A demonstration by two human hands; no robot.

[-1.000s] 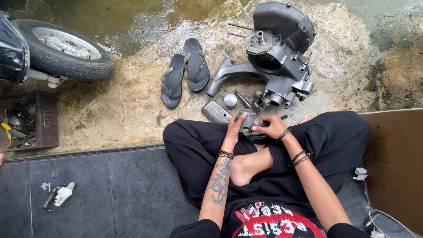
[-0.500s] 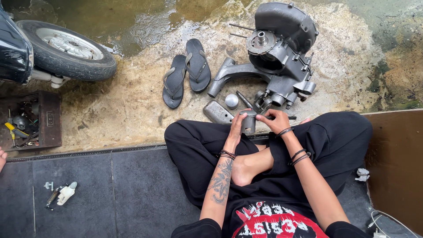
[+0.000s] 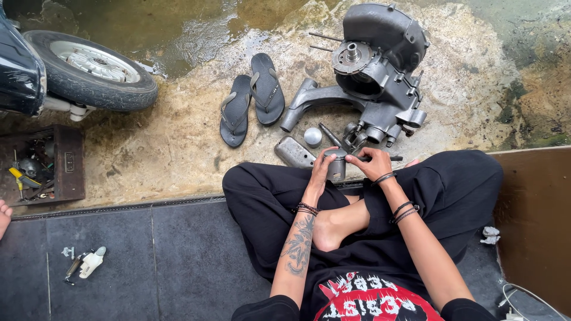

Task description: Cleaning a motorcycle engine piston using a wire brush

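I sit cross-legged in black trousers on a dark tiled step. Both hands hold a small grey metal cylinder, like a piston (image 3: 336, 167), upright above my knees. My left hand (image 3: 322, 168) grips its left side and my right hand (image 3: 371, 163) grips its right side and top. Just beyond it a large grey scooter engine casing (image 3: 375, 71) lies on the wet concrete. A small metal cover (image 3: 294, 153) and a round silver cap (image 3: 313, 137) lie to the left of my hands.
A pair of dark flip-flops (image 3: 250, 101) lies left of the engine. A scooter wheel (image 3: 89, 68) stands at the top left, above a wooden box of tools (image 3: 41, 166). Small white parts (image 3: 86, 264) rest on the tiles. Another person's toes (image 3: 3, 215) show at the left edge.
The cylinder has been turned upright between my hands and lifted slightly; the hands have closed in on either side of it.
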